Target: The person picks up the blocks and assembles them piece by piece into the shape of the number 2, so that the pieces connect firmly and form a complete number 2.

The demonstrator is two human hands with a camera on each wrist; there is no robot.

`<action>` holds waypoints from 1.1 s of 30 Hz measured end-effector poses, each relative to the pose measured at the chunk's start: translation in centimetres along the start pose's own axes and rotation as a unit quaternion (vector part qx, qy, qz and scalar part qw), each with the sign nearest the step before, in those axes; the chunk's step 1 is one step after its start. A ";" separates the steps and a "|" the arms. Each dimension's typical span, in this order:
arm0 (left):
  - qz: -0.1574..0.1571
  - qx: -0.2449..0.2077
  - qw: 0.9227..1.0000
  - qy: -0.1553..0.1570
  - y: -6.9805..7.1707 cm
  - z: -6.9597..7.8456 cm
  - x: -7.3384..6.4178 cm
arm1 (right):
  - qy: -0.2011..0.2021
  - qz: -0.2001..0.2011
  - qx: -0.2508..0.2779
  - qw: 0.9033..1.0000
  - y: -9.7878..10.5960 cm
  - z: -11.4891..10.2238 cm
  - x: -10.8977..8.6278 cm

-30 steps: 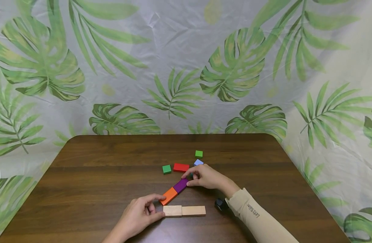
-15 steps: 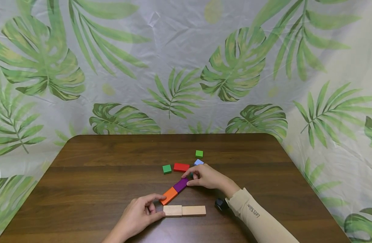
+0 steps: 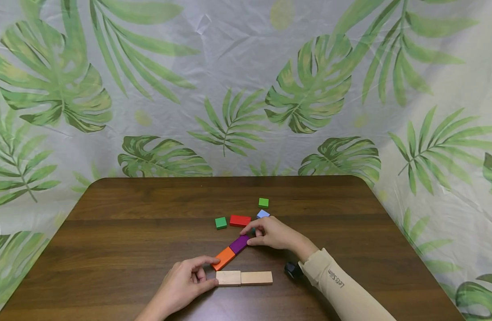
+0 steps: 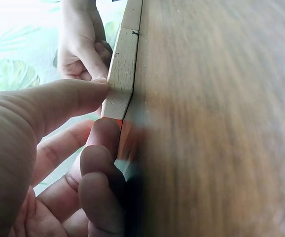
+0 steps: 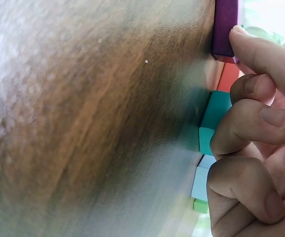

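"Where's the purple block being held?"
"In the right hand's narrowed fingers, long axis being slanted toward the tabletop's far right corner; the orange block is being held by the left hand."

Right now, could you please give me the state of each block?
Orange block: flat, left hand touching.
Purple block: flat, right hand touching.
Pale blocks: flat, end to end.
Red block: flat.
Dark green block: flat.
Bright green block: flat.
Light blue block: angled, partly hidden.
Teal block: partly hidden.
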State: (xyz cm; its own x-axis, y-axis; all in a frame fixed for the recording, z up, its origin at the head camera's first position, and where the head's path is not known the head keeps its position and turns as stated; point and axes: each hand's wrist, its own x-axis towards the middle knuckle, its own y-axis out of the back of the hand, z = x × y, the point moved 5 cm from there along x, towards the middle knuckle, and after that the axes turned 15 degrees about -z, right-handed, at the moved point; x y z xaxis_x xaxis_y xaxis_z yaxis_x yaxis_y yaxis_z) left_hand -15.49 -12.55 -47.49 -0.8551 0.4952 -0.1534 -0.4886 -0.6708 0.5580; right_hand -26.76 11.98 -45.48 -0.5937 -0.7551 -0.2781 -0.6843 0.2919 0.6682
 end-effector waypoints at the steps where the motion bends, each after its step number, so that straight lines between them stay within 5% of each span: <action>1: 0.000 0.000 1.000 0.000 0.0 0.0 0.0 | 0.001 0.000 0.001 1.000 0.0 0.0 0.0; 33: 0.001 -0.001 1.000 0.006 0.0 0.0 0.0 | 0.002 0.014 -0.007 1.000 0.5 0.5 -0.2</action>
State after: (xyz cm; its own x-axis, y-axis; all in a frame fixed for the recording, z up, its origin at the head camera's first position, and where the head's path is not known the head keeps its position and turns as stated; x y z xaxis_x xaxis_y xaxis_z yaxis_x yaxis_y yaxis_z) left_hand -15.45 -12.57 -47.53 -0.8576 0.4883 -0.1617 -0.4877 -0.6721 0.5571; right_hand -27.20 12.55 -45.42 -0.6108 -0.7492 -0.2561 -0.6615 0.3051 0.6851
